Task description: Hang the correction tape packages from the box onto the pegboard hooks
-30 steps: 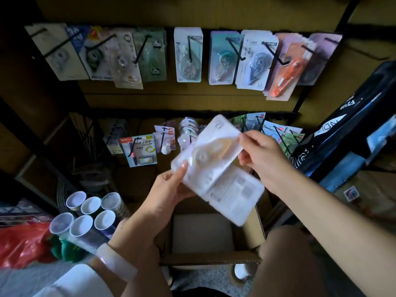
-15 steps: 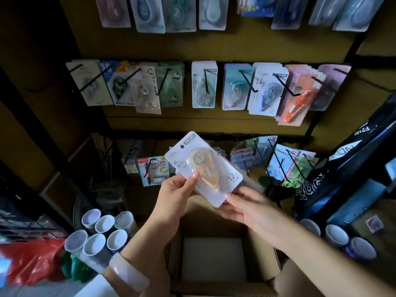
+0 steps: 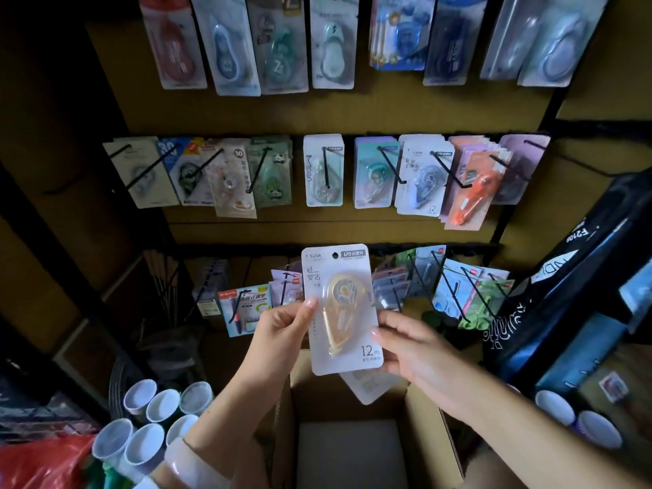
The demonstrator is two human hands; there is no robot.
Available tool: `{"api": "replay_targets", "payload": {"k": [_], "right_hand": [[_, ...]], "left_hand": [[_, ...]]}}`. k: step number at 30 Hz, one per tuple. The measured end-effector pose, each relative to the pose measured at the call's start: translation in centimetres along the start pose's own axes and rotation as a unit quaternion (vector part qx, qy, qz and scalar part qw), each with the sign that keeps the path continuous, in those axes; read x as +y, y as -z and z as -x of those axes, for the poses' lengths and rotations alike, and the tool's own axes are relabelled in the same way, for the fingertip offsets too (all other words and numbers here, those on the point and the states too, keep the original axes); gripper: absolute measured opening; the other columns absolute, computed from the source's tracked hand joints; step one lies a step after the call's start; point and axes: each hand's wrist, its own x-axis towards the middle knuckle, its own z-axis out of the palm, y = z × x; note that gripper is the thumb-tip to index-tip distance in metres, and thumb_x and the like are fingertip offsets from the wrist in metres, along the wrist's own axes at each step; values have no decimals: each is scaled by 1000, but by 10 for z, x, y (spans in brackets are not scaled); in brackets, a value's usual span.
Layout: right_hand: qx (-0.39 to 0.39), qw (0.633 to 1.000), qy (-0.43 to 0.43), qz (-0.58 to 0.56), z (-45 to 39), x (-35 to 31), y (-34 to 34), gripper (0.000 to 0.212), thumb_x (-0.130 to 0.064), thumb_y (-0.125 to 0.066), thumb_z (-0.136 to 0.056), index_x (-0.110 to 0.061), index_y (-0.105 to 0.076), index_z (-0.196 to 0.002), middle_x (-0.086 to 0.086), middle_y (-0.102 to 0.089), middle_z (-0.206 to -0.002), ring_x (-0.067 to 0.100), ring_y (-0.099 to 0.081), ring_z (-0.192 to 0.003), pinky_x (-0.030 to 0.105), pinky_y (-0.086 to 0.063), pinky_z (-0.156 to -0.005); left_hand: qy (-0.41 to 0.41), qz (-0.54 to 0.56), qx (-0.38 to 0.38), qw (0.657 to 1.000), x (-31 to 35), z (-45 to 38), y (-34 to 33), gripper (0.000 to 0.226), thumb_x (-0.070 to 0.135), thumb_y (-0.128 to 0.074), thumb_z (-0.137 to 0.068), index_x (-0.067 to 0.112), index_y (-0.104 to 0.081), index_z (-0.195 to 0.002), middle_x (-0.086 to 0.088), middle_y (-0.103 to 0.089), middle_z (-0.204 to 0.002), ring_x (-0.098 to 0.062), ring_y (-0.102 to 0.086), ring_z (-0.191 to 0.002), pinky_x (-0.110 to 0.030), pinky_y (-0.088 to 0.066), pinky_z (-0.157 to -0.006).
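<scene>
Two hands hold one white correction tape package [image 3: 340, 308] upright above the open cardboard box [image 3: 423, 435]. Left hand [image 3: 282, 333] pinches its left edge, thumb on the front. Right hand [image 3: 411, 342] grips its lower right edge, fingers [image 3: 379, 335] curled on it. Another package [image 3: 367, 386] sits behind it.

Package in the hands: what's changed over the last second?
The package went from tilted, back side up, to upright with its front showing. The right hand shifted from its top edge to its lower right side. The left hand still grips the left edge. A second package stays behind it. The box hasn't moved.
</scene>
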Motion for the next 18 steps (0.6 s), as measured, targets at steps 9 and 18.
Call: {"api": "replay_targets", "payload": {"k": [9, 18], "right_hand": [[53, 998, 40, -16, -7, -35, 11, 18, -22, -52, -90, -22, -64, -104, 5, -72, -102, 28, -65, -100, 49, -47, -97], [34, 995, 33, -89, 6, -52, 31, 39, -28, -59, -72, -15, -63, -108, 7, -72, -102, 25, -64, -96, 38, -49, -87]], "left_hand": [[1, -57, -34, 998, 37, -13, -17, 53, 40, -45, -86, -7, -68, -96, -21, -72, -96, -42, -64, -96, -60, -46, -92], [49, 27, -90, 994, 45, -21, -36, 50, 37, -43, -85, -4, -71, -94, -18, -73, -98, -36, -66, -98, -57, -43, -99]]}}
